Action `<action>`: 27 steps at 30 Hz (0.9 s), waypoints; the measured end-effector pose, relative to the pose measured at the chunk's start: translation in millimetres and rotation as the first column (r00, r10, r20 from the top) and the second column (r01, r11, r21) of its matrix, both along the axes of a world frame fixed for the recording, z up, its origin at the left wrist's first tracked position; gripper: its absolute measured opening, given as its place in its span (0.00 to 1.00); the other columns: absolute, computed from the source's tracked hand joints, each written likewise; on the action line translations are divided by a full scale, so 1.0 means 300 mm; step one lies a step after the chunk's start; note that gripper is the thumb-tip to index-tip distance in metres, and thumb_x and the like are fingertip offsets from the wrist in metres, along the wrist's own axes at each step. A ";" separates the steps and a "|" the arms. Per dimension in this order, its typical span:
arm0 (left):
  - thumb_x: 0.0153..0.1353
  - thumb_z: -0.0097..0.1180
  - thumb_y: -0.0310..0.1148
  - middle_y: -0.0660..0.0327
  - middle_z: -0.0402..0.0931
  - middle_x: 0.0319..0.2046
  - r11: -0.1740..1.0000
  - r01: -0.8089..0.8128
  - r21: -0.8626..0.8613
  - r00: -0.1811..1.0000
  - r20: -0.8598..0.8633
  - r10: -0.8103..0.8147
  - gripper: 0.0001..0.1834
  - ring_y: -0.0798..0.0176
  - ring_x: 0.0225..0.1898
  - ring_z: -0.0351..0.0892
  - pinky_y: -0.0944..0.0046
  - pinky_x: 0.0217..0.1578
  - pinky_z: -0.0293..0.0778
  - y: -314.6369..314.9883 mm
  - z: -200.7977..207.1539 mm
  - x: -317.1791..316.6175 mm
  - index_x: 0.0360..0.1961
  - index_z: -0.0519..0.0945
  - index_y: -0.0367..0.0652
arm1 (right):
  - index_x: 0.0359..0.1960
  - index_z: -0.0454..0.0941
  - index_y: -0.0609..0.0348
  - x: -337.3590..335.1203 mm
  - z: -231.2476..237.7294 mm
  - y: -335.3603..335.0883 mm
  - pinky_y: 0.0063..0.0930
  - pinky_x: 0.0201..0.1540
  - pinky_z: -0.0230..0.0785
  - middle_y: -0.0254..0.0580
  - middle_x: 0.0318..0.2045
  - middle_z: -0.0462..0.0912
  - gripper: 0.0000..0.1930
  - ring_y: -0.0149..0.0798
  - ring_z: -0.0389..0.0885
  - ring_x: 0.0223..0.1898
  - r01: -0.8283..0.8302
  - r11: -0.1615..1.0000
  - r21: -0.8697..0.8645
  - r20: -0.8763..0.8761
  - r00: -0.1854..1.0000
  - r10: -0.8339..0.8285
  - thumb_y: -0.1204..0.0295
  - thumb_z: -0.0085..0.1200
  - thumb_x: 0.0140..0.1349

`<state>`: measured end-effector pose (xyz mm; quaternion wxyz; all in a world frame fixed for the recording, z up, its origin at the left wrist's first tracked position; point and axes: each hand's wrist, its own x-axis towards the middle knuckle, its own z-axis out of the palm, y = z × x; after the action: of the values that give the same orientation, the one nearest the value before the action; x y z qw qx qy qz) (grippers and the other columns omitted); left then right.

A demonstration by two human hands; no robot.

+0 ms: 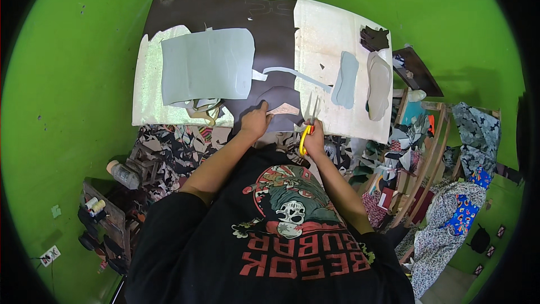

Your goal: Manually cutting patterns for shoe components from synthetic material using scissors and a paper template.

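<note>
My right hand [316, 139] is wrapped round the yellow handles of a pair of scissors [307, 138]. Their blades point away from me, slightly apart, over the white board. To the left, my left hand [256, 122] grips the near part of a dark brown sheet [274, 39], which looks like leather or vinyl. Beside its fingers is a small curved piece with a pale pinkish face [285, 109]; whether it is loose or a turned-up part of the sheet, I cannot tell. A thin pale blue strip [298, 74] lies just beyond the scissors.
On the white board [315, 28] lie a large grey-blue sheet [208, 65], grey-blue sole-shaped pieces [345, 79], beige sole-shaped pieces [379, 84] and a dark stack of cut pieces [374, 39]. Scraps [174, 152] cover the floor below. A wooden rack [430, 171] stands at right.
</note>
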<state>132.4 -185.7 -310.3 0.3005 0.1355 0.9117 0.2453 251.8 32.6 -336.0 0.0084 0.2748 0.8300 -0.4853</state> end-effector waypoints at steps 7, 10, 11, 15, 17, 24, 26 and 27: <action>0.48 0.74 0.45 0.49 0.77 0.46 0.997 0.001 0.080 0.977 -0.215 0.016 0.42 0.43 0.48 0.81 0.48 0.44 0.77 -0.075 0.035 0.006 0.59 0.63 0.44 | 0.39 0.73 0.66 -0.101 0.100 -0.003 0.36 0.50 0.68 0.52 0.40 0.73 0.16 0.55 0.75 0.44 -0.177 0.975 0.134 0.020 0.984 0.176 0.87 0.50 0.46; 0.47 0.74 0.42 0.51 0.73 0.50 0.997 0.019 0.075 0.962 -0.275 0.002 0.42 0.46 0.53 0.76 0.49 0.49 0.74 -0.118 0.038 0.006 0.60 0.64 0.45 | 0.39 0.71 0.68 -0.138 0.086 -0.008 0.39 0.49 0.70 0.55 0.40 0.74 0.16 0.55 0.76 0.44 -0.180 0.969 0.169 0.083 0.982 0.168 0.84 0.58 0.47; 0.47 0.74 0.42 0.51 0.73 0.50 0.997 0.017 0.072 0.962 -0.275 0.003 0.42 0.46 0.53 0.76 0.49 0.49 0.74 -0.129 0.033 0.006 0.60 0.64 0.45 | 0.40 0.71 0.69 -0.145 0.077 -0.014 0.40 0.49 0.71 0.57 0.40 0.74 0.17 0.55 0.77 0.45 -0.172 0.966 0.192 0.113 0.982 0.152 0.83 0.62 0.47; 0.47 0.73 0.36 0.51 0.71 0.48 0.992 0.087 0.096 0.950 -0.307 -0.054 0.35 0.45 0.53 0.73 0.49 0.52 0.72 -0.151 0.017 0.003 0.57 0.71 0.48 | 0.39 0.73 0.69 -0.166 0.066 -0.065 0.41 0.50 0.72 0.58 0.42 0.74 0.19 0.56 0.77 0.46 -0.232 0.932 0.278 0.192 0.964 0.183 0.77 0.67 0.47; 0.48 0.73 0.34 0.52 0.71 0.47 0.984 0.109 0.142 0.940 -0.338 -0.055 0.33 0.46 0.53 0.73 0.50 0.51 0.72 -0.150 0.008 0.005 0.55 0.73 0.49 | 0.38 0.74 0.69 -0.171 0.044 -0.070 0.41 0.50 0.72 0.57 0.43 0.73 0.19 0.56 0.76 0.45 -0.250 0.918 0.307 0.185 0.962 0.200 0.78 0.66 0.45; 0.51 0.69 0.35 0.55 0.71 0.48 0.942 0.176 0.284 0.918 -0.393 -0.053 0.26 0.51 0.52 0.70 0.53 0.51 0.67 -0.155 -0.034 0.026 0.54 0.80 0.51 | 0.38 0.72 0.66 -0.153 0.024 -0.056 0.38 0.47 0.72 0.52 0.37 0.76 0.17 0.51 0.77 0.41 -0.257 0.912 0.320 0.150 0.964 0.219 0.84 0.62 0.44; 0.53 0.68 0.36 0.56 0.71 0.49 0.931 0.219 0.293 0.900 -0.428 -0.077 0.25 0.52 0.53 0.69 0.54 0.51 0.66 -0.164 -0.046 0.029 0.54 0.81 0.51 | 0.39 0.72 0.63 -0.144 0.021 -0.035 0.33 0.41 0.74 0.45 0.36 0.79 0.15 0.41 0.80 0.38 -0.184 0.981 -0.066 0.113 0.975 0.191 0.87 0.59 0.48; 0.53 0.68 0.39 0.56 0.70 0.49 0.947 0.193 0.257 0.888 -0.455 -0.057 0.28 0.53 0.53 0.68 0.54 0.51 0.64 -0.163 -0.071 0.031 0.57 0.79 0.53 | 0.39 0.72 0.63 -0.147 0.015 -0.030 0.33 0.41 0.74 0.45 0.36 0.79 0.15 0.41 0.80 0.38 -0.185 0.981 -0.066 0.111 0.975 0.191 0.87 0.59 0.48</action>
<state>141.8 -234.5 -331.6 0.0772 0.2899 0.8981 0.3214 207.6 23.5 -331.4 0.1102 0.2226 0.8367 -0.4882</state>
